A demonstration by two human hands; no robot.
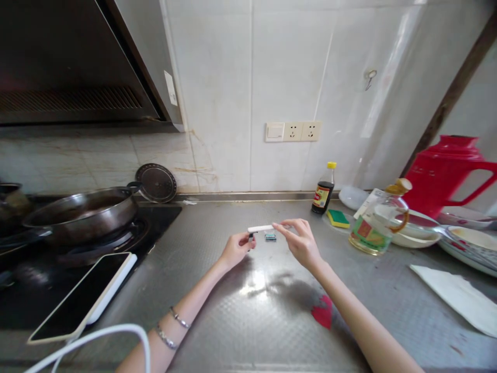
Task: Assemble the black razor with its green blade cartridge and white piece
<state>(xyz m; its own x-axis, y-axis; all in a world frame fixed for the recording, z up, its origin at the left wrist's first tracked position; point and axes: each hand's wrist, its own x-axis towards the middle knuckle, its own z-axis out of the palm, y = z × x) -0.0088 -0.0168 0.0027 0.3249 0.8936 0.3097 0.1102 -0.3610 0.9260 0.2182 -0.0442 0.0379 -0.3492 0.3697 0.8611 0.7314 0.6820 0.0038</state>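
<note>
Over the middle of the counter, a slim white stick (261, 228) is held level between my two hands. Thumb and fingers of my right hand (301, 241) pinch its right end. My left hand (237, 247) is closed on a small black piece (251, 237) just below the stick's left end; whether the two touch I cannot tell. Behind the stick, between the hands, lies a small teal and silver item (271, 237) on the metal counter (217, 321). It is too small to name surely.
A phone (83, 295) with a white cable (128, 327) lies left, by a steel pan (87, 210) on the stove. To the right stand a soy sauce bottle (323, 192), sponge (338, 218), oil jug (370, 233), bowls and red thermos (446, 176). A white cloth or paper (458, 295) lies nearer.
</note>
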